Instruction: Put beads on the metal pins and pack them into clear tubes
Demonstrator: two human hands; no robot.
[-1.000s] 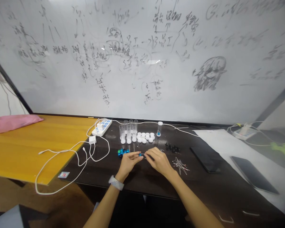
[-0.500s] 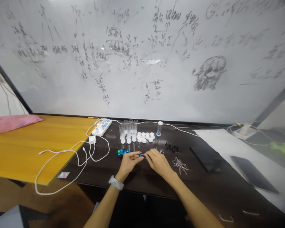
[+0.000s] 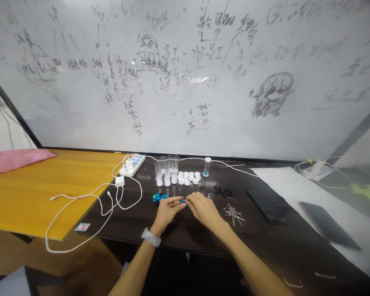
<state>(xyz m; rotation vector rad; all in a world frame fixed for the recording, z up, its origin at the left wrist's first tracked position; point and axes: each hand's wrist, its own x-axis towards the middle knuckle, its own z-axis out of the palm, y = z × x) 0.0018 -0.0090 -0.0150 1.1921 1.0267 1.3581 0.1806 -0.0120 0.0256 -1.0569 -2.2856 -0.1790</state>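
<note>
My left hand (image 3: 167, 209) pinches a small blue bead (image 3: 182, 201) at its fingertips over the dark table (image 3: 185, 234). My right hand (image 3: 203, 209) meets it from the right, fingers pinched on something thin that I cannot make out. A cluster of blue beads (image 3: 159, 197) lies just left of my left hand. Small black parts (image 3: 223, 191) and a pile of thin metal pins (image 3: 233, 214) lie to the right of my right hand.
Clear vials (image 3: 166, 166), white caps (image 3: 185, 177) and one capped vial (image 3: 206, 166) stand behind my hands. A power strip (image 3: 132, 165) and white cables (image 3: 89, 203) lie to the left. Two dark phones (image 3: 267, 200) (image 3: 328, 225) lie at the right, below a whiteboard (image 3: 185, 74).
Both hands have stayed pinched together; my right hand has crept slightly left and up toward the bead.
</note>
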